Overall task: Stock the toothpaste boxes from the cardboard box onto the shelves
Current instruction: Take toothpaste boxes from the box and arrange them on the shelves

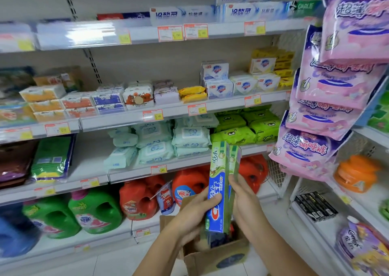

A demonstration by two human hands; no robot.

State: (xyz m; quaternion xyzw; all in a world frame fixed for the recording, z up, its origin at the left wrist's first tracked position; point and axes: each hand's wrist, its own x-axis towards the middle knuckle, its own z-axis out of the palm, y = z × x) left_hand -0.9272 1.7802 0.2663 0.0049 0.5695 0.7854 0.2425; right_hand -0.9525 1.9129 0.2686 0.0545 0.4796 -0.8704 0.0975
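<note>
Left hand (pixel 195 210) and right hand (pixel 245 197) clamp an upright pair of green-and-blue toothpaste boxes (pixel 219 183) between them, left thumb across the front face, right fingers curled round the far side. Directly beneath, the open cardboard box (pixel 216 256) sits on the floor before red detergent jugs (pixel 136 202). Wet-wipe packs (pixel 155 147) lie behind the boxes' tops. Pink hanging packs (pixel 328 126) jut in at the right, covering the right end of the top shelf (pixel 143 34), where white toothpaste cartons (pixel 242 12) line the front edge.
</note>
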